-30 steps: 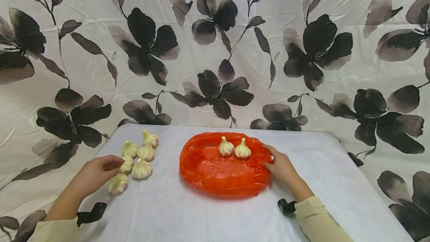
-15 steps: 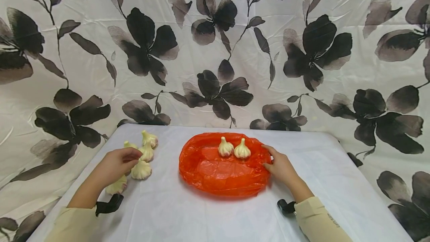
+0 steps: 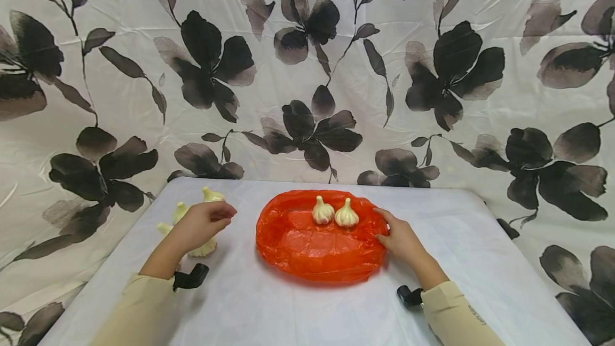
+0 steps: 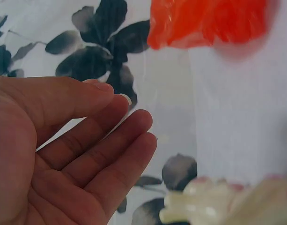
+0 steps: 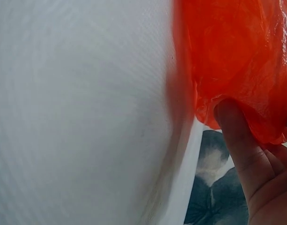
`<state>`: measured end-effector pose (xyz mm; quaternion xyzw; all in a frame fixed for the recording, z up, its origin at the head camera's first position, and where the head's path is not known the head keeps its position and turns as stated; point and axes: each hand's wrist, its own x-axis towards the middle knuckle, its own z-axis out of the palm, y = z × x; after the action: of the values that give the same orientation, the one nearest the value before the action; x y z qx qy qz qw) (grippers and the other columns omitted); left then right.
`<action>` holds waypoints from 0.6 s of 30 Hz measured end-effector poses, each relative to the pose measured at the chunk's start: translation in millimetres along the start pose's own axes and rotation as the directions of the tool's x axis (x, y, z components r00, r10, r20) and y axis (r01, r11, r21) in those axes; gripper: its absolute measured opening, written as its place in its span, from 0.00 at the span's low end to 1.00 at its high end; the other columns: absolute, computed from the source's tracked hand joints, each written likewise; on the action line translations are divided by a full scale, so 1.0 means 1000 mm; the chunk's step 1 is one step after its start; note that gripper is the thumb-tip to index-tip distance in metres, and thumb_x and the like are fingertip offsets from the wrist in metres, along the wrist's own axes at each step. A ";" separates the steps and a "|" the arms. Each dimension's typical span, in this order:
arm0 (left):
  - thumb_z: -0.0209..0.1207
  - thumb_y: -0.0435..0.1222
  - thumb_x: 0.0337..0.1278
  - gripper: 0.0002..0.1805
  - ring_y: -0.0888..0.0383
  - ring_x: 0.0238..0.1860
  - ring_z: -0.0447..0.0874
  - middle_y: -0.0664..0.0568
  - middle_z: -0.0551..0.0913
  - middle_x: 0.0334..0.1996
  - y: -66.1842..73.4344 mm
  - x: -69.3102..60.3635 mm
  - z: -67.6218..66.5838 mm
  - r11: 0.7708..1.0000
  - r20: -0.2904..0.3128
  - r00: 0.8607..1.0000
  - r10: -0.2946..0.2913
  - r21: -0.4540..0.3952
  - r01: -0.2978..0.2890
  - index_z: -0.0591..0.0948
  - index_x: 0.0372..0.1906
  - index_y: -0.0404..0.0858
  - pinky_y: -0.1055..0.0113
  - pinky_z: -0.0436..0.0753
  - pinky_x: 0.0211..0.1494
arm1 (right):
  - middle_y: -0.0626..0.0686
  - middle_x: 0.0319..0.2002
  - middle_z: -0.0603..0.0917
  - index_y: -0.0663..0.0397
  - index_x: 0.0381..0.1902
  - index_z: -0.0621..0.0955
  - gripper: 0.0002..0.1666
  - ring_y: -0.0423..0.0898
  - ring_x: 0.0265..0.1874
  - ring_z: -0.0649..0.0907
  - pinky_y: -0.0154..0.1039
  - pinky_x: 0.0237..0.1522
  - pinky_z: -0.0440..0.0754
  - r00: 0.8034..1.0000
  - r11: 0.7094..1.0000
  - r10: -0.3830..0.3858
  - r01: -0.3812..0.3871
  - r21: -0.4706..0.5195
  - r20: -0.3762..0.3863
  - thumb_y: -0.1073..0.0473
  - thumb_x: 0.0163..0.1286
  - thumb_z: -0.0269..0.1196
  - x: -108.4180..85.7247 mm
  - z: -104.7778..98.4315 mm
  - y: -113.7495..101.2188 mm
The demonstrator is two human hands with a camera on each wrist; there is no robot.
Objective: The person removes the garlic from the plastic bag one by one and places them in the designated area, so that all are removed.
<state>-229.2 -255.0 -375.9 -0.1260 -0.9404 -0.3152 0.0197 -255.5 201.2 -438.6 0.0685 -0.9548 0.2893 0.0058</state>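
My left hand hovers over the garlic on the left, thumb close to the index finger. In the left wrist view its fingers are loosely bent, with nothing seen between them. Garlic bulbs lie under and behind this hand, which partly hides them; blurred bulbs show in the left wrist view. A red plastic bag lies spread open mid-table, with two garlic bulbs side by side in its far right part. My right hand pinches the bag's right edge, thumb against the plastic.
White cloth covers the table. Behind it hangs a pale curtain printed with dark flowers. A black wrist-camera mount juts from the left wrist, another from the right.
My left hand has moved right and slightly away across the garlic group, and now covers other bulbs. The right hand and the red bag have stayed in place.
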 end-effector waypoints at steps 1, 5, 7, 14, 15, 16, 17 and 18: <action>0.57 0.33 0.63 0.11 0.49 0.48 0.84 0.45 0.85 0.46 0.002 0.003 0.002 1.000 0.001 1.000 0.002 -0.002 -0.002 0.82 0.48 0.38 0.52 0.84 0.52 | 0.62 0.58 0.79 0.48 0.71 0.65 0.40 0.51 0.38 0.80 0.48 0.46 0.84 1.000 1.000 0.000 0.000 -0.002 0.003 0.62 0.62 0.66 0.000 0.000 0.000; 0.57 0.34 0.63 0.11 0.50 0.48 0.85 0.47 0.86 0.45 0.011 0.013 0.012 1.000 -0.008 1.000 0.006 -0.028 -0.006 0.82 0.48 0.40 0.53 0.84 0.52 | 0.63 0.56 0.80 0.48 0.71 0.66 0.40 0.53 0.41 0.82 0.52 0.49 0.83 1.000 1.000 -0.026 0.026 -0.011 -0.001 0.63 0.61 0.66 0.002 -0.001 0.000; 0.57 0.34 0.63 0.10 0.50 0.48 0.85 0.47 0.86 0.45 0.016 0.017 0.017 0.999 -0.015 1.000 0.007 -0.051 -0.008 0.83 0.47 0.40 0.53 0.84 0.52 | 0.64 0.56 0.80 0.49 0.70 0.66 0.40 0.54 0.43 0.82 0.54 0.50 0.82 0.999 0.999 -0.041 0.041 -0.016 -0.003 0.63 0.61 0.66 0.002 -0.002 0.000; 0.59 0.37 0.63 0.11 0.51 0.48 0.85 0.49 0.86 0.45 0.033 0.027 0.035 0.993 -0.020 1.000 -0.015 -0.120 0.012 0.83 0.48 0.41 0.53 0.84 0.53 | 0.63 0.53 0.82 0.49 0.70 0.66 0.40 0.51 0.37 0.80 0.50 0.45 0.82 0.998 0.997 -0.068 0.068 -0.030 0.012 0.63 0.61 0.66 0.000 -0.004 0.000; 0.60 0.38 0.63 0.12 0.51 0.48 0.85 0.50 0.86 0.44 0.035 0.029 0.037 0.993 -0.025 1.000 -0.009 -0.117 0.006 0.83 0.48 0.41 0.53 0.84 0.53 | 0.62 0.52 0.82 0.49 0.70 0.66 0.40 0.50 0.36 0.80 0.49 0.44 0.82 0.997 0.997 -0.071 0.071 -0.029 0.014 0.63 0.61 0.66 -0.001 -0.005 0.000; 0.60 0.39 0.63 0.12 0.51 0.48 0.85 0.50 0.86 0.44 0.037 0.031 0.039 0.993 -0.031 1.000 -0.004 -0.115 0.001 0.83 0.48 0.41 0.53 0.84 0.53 | 0.62 0.52 0.82 0.49 0.70 0.66 0.40 0.50 0.36 0.79 0.48 0.44 0.82 0.997 0.997 -0.073 0.074 -0.028 0.016 0.63 0.61 0.66 -0.002 -0.005 0.000; 0.60 0.39 0.63 0.12 0.52 0.47 0.85 0.51 0.86 0.43 0.039 0.033 0.041 0.994 -0.037 0.999 0.003 -0.112 -0.007 0.83 0.48 0.41 0.54 0.84 0.53 | 0.62 0.52 0.82 0.49 0.70 0.66 0.40 0.50 0.36 0.79 0.48 0.43 0.82 0.997 0.997 -0.076 0.076 -0.026 0.020 0.64 0.61 0.66 -0.002 -0.006 0.000; 0.60 0.40 0.63 0.12 0.52 0.47 0.85 0.51 0.86 0.43 0.041 0.034 0.042 0.993 -0.042 0.999 0.005 -0.116 -0.010 0.83 0.48 0.41 0.54 0.84 0.52 | 0.61 0.51 0.82 0.49 0.70 0.66 0.40 0.49 0.35 0.79 0.47 0.43 0.82 0.997 0.996 -0.080 0.080 -0.024 0.023 0.64 0.61 0.66 -0.002 -0.006 0.000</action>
<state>-250.4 -191.0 -381.7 -0.1238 -0.9194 -0.3718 0.0329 -253.5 204.6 -433.5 0.1098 -0.9548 0.2762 0.0078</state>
